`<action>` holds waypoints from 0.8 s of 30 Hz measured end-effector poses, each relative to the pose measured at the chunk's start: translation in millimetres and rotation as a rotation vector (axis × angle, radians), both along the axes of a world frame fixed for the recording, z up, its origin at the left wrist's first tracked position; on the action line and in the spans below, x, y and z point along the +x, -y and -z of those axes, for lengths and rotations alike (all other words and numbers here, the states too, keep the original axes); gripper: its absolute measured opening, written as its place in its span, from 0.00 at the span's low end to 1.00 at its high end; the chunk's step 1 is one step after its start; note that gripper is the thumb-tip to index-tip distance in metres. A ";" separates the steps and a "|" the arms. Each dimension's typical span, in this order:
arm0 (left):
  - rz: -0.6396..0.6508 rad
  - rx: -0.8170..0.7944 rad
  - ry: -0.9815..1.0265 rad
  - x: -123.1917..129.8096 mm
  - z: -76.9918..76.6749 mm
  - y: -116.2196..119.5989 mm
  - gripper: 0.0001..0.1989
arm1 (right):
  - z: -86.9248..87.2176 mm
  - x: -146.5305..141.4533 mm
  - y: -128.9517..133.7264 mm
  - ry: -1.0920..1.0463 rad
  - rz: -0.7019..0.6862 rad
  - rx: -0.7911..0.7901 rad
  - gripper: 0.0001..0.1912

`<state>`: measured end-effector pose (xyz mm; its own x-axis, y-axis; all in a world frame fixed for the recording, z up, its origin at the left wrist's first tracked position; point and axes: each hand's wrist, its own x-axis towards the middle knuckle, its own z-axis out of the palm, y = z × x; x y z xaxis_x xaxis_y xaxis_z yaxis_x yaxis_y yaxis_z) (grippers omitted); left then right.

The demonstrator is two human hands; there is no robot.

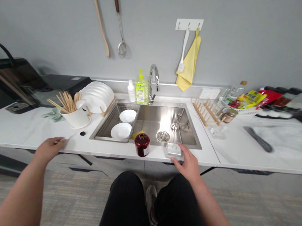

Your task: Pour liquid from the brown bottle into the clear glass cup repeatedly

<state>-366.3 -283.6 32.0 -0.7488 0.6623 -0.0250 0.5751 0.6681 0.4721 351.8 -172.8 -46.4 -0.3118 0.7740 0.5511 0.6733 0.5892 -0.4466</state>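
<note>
Over the counter's front edge at the left, my left hand is closed, its fingertips pinching a thin pale, partly see-through stick-like thing, too blurred to name. A small round black cap lies on the counter just beyond it. At the sink's front edge my right hand has thumb and fingers around the right side of a small clear plastic box, which rests on the counter. Between the hands stands an uncapped dark red glass bottle with a pale label, upright and touched by neither hand.
Behind the bottle is a steel sink with two white bowls in its left basket. White plates and a chopstick holder stand left. A wooden rack, a jar and a dark grey strip are right.
</note>
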 end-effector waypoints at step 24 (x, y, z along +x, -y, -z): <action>0.648 0.885 -0.290 307.1 -20.3 32.3 0.15 | -27.5 9.9 -4.9 -0.498 -0.126 -0.326 0.38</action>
<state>-59.2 -315.8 52.3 -0.1595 0.6260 0.7634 0.8557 -0.2979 0.4231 361.7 -167.9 -18.8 -0.1776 0.9014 0.3949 0.2715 0.4306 -0.8608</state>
